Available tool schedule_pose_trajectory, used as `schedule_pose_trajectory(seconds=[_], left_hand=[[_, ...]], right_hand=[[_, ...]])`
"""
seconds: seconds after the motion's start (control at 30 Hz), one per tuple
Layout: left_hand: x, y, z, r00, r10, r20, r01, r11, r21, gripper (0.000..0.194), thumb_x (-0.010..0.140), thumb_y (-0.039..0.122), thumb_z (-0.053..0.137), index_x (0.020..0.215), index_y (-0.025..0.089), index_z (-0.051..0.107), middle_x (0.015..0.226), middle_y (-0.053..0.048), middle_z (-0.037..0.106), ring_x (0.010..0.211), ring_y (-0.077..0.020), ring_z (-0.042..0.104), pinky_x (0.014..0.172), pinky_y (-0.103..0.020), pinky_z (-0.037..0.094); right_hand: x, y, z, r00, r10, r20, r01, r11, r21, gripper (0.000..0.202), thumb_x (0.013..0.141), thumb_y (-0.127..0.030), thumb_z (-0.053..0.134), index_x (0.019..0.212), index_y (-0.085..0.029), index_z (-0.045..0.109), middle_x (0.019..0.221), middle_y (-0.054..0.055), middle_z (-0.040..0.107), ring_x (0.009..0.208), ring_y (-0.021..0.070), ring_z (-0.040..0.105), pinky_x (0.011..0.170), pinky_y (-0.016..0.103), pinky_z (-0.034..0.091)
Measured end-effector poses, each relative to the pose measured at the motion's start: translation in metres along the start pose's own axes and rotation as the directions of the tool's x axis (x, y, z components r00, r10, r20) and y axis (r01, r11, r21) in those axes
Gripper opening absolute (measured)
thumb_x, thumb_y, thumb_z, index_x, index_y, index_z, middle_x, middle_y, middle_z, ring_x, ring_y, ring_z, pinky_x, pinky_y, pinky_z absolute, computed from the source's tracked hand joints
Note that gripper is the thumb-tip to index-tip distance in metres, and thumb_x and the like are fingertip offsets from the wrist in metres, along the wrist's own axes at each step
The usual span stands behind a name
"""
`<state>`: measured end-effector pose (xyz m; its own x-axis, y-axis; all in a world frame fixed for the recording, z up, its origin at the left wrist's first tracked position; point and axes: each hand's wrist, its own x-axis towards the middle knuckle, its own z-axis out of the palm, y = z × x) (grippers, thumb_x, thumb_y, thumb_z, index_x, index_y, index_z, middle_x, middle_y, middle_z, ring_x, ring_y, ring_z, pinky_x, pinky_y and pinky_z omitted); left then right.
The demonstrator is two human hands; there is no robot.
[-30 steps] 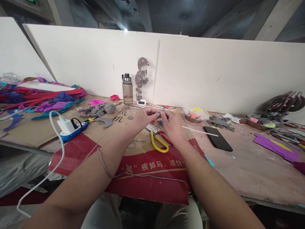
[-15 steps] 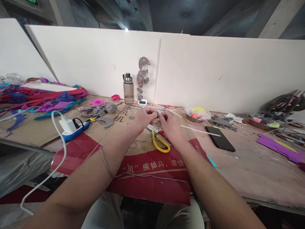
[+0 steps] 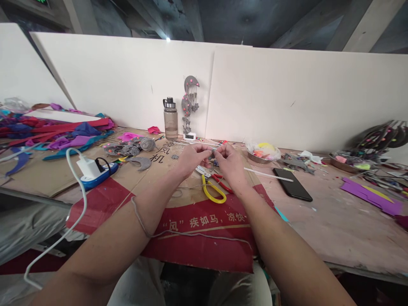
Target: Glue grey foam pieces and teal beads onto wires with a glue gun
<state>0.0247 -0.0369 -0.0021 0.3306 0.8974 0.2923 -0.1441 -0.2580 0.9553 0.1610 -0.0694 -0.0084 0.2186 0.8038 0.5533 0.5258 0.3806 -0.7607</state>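
Close together over the cardboard, my left hand (image 3: pixel 195 160) and my right hand (image 3: pixel 228 163) pinch a small grey piece (image 3: pixel 213 152) between their fingertips. It is too small and too covered to make out fully. Grey yarn (image 3: pixel 197 234) loops over my left forearm and trails across the red part of the cardboard. Just below my hands lie scissors (image 3: pixel 213 194) with one yellow and one red handle. To the left are a grey felt crescent (image 3: pixel 142 163), a ball of grey yarn (image 3: pixel 148 144) and a pile of grey felt pieces (image 3: pixel 124 148).
A bottle (image 3: pixel 171 121) stands by the white partition, beside a hanging grey moon ornament (image 3: pixel 191 83). A phone (image 3: pixel 292 185) and a bowl (image 3: pixel 259 159) lie to the right. At left are a blue power strip (image 3: pixel 98 176) and coloured felt scraps (image 3: pixel 73 131).
My right hand's fingers have shifted slightly, and more of the small grey piece shows between both hands. The whole view has moved a little.
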Motion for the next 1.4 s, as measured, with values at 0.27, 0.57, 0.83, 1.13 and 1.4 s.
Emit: schedule_pose_trajectory(seconds=[0.27, 0.57, 0.83, 1.13, 1.4], left_hand=[[0.001, -0.001, -0.002, 0.999, -0.010, 0.038, 0.009, 1.000, 0.015, 0.015, 0.068, 0.027, 0.067, 0.072, 0.013, 0.064, 0.067, 0.000, 0.060, 0.055, -0.0080, 0.055, 0.055, -0.024, 0.055], [0.005, -0.005, -0.006, 0.997, -0.051, -0.054, 0.052, 0.999, 0.002, 0.012, 0.068, 0.025, 0.065, 0.068, 0.015, 0.060, 0.062, 0.002, 0.058, 0.051, -0.0078, 0.055, 0.052, -0.024, 0.054], [0.002, -0.002, -0.004, 0.999, -0.051, -0.003, 0.051, 0.999, -0.015, 0.012, 0.069, 0.025, 0.067, 0.069, 0.014, 0.061, 0.064, 0.001, 0.060, 0.052, -0.0080, 0.057, 0.054, -0.024, 0.054], [0.005, 0.001, -0.012, 0.967, -0.153, 0.202, 0.198, 0.953, -0.230, 0.026, 0.070, 0.033, 0.068, 0.084, 0.012, 0.065, 0.072, -0.007, 0.065, 0.072, -0.0220, 0.070, 0.065, -0.035, 0.059], [0.002, 0.002, -0.010, 0.998, -0.037, 0.056, 0.029, 0.990, 0.138, 0.030, 0.071, 0.043, 0.070, 0.074, 0.013, 0.067, 0.074, -0.005, 0.062, 0.071, -0.0156, 0.062, 0.051, -0.021, 0.049]], right_hand=[[-0.002, -0.003, 0.001, 1.000, -0.030, 0.005, 0.030, 0.999, -0.024, 0.007, 0.076, -0.025, 0.053, 0.072, -0.021, 0.050, 0.059, -0.005, 0.048, 0.055, 0.0116, 0.043, 0.056, 0.026, 0.033], [-0.002, 0.000, 0.001, 0.990, -0.042, 0.137, 0.029, 0.995, 0.097, 0.020, 0.076, -0.028, 0.054, 0.095, -0.020, 0.057, 0.066, -0.006, 0.046, 0.061, 0.0123, 0.046, 0.059, 0.025, 0.037], [-0.001, 0.000, 0.002, 0.997, -0.007, 0.075, 0.002, 0.998, 0.064, 0.017, 0.079, -0.035, 0.052, 0.081, -0.019, 0.058, 0.069, -0.002, 0.056, 0.064, 0.0128, 0.048, 0.062, 0.026, 0.038], [0.009, 0.015, -0.007, 0.992, 0.069, 0.105, -0.080, 0.990, 0.114, 0.016, 0.077, -0.035, 0.054, 0.076, -0.019, 0.059, 0.062, -0.004, 0.052, 0.056, 0.0112, 0.043, 0.056, 0.025, 0.035], [0.003, -0.001, -0.010, 0.984, 0.105, 0.143, -0.100, 0.994, -0.039, 0.012, 0.077, -0.030, 0.053, 0.074, -0.019, 0.057, 0.061, -0.004, 0.053, 0.056, 0.0113, 0.044, 0.056, 0.025, 0.033]])
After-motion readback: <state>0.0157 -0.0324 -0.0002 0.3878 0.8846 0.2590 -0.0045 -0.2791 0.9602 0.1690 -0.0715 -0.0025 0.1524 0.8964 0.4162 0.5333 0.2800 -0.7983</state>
